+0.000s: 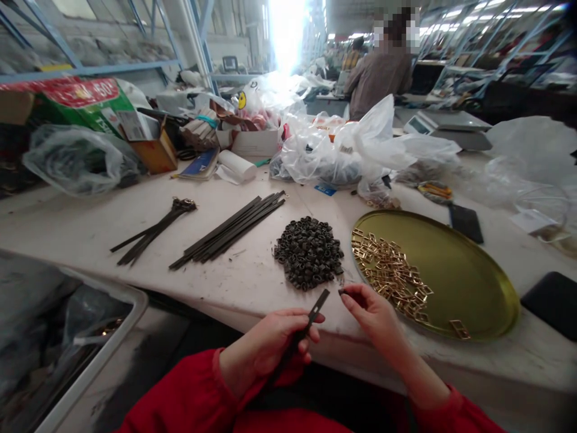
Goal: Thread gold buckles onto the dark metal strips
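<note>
Left hand [277, 340] pinches one dark strap [321, 300] near its slotted end, in front of the table's [243, 282] near edge; the right hand [378, 319], just beside it, holds a small dark piece [341, 292] between thumb and forefinger. Straight beyond them sits one heap of dark loops [309, 252], between a sheaf of loose straps [228, 231] on the left and one round gold tray [469, 270] on the right. Farther left lies one bundle of straps [155, 231] with metal at its far end. Plastic bags [324, 153] crowd the far side, with one paper roll [237, 165] and one booklet [198, 163] to their left. One phone-like slab [466, 222] lies against the tray's far rim; another dark slab [552, 300] is near the right edge of view. The held strap's lower end is lost against dark clothing, and the dark piece is too small to make out. Loops, sheaf and heaped gold buckles [396, 273] overlap too much to count; one buckle [460, 329] lies apart on the tray.
</note>
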`<state>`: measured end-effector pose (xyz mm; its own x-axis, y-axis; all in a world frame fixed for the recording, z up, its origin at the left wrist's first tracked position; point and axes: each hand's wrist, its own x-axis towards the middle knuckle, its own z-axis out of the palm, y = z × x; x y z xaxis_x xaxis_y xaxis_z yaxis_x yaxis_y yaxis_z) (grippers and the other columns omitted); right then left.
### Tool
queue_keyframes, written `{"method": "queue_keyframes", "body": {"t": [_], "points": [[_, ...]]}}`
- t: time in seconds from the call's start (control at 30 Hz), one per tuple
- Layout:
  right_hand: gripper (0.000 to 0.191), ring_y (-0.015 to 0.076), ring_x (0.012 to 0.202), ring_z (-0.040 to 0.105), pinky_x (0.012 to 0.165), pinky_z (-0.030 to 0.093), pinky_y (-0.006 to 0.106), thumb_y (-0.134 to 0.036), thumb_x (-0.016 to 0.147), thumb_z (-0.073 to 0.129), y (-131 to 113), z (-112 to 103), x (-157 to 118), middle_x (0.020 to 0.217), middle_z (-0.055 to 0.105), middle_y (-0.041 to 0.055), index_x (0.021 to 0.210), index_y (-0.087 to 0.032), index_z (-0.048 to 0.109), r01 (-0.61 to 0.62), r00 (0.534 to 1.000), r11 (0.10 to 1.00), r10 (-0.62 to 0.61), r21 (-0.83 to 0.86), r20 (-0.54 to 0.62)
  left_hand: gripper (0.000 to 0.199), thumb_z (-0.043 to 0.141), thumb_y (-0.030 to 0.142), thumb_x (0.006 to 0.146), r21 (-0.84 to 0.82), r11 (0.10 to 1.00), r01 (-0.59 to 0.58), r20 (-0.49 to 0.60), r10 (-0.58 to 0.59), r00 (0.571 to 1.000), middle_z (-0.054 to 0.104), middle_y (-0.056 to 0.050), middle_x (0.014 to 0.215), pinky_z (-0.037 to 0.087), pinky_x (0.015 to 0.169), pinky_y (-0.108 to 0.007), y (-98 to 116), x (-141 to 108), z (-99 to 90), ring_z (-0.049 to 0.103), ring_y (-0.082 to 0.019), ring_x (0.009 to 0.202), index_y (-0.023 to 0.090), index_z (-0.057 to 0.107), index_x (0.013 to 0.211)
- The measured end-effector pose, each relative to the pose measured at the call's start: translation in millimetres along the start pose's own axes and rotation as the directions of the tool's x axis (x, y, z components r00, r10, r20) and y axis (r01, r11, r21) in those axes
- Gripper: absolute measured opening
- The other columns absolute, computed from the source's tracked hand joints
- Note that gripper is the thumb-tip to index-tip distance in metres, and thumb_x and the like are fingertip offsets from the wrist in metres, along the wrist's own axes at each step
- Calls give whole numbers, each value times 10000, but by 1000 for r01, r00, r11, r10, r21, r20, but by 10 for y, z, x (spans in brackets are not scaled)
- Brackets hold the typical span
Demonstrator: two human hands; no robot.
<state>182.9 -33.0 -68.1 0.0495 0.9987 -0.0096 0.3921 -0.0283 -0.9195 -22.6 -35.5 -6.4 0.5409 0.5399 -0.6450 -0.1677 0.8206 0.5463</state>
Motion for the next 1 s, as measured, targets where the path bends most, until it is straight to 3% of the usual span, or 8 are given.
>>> {"method": "queue_keyframes", "body": {"t": [0.13,0.27,0.37,0.47,0.6,0.77,0.87,1.0], "points": [[374,139,624,544,589,464,268,-456,732,600,-93,27,-269,703,573,-3,981,-179,568,-225,974,882,213,415,75,268,535,246,778,-52,998,39,-4,-39,999,502,15,664,460,537,-209,-51,41,73,450,-47,480,100,628,983],[392,117,624,529,590,462,244,-425,705,665,-136,66,-419,721,577,-8,1023,-206,598,-339,932,630,327,698,157,256,610,136,682,36,999,30,-56,-28,998,543,12,678,423,525,-165,-108,47,223,491,-39,489,110,630,935],[365,103,614,525,573,459,213,-392,662,723,-141,90,-471,713,579,-12,964,-206,638,-362,905,487,388,795,175,232,592,126,670,143,990,11,-67,-1,998,580,0,718,398,499,-150,-130,17,323,511,-39,497,118,634,898],[352,88,584,507,545,446,189,-381,652,737,-129,97,-496,676,579,-18,943,-202,653,-372,893,430,408,823,191,227,521,97,676,226,974,23,-53,-11,999,575,15,666,386,490,-144,-121,-19,391,509,-39,484,129,631,872],[357,89,554,482,521,431,192,-399,648,735,-90,94,-514,631,555,-24,927,-188,658,-367,894,390,399,845,204,226,472,119,679,360,933,21,-112,21,994,561,28,658,361,434,-147,-118,-15,418,481,-34,428,132,595,868],[338,71,528,447,504,381,188,-417,687,701,-56,91,-549,614,514,-36,931,-192,642,-311,920,355,347,882,184,155,485,299,734,572,815,-90,-155,215,964,476,65,557,293,354,-155,-151,67,389,371,-28,348,146,512,727],[323,78,528,445,516,365,202,-431,715,670,-44,98,-576,584,501,-41,929,-193,630,-268,942,447,307,854,135,180,475,334,731,625,775,-94,-134,226,965,440,75,506,283,341,-158,-164,91,408,351,-40,349,159,488,687],[352,100,535,447,532,361,224,-477,716,646,-48,74,-601,554,497,-44,920,-192,620,-211,964,664,264,718,38,134,458,291,705,648,761,-40,-146,176,973,408,84,465,257,328,-161,-183,91,448,337,-49,341,165,489,671]]}}
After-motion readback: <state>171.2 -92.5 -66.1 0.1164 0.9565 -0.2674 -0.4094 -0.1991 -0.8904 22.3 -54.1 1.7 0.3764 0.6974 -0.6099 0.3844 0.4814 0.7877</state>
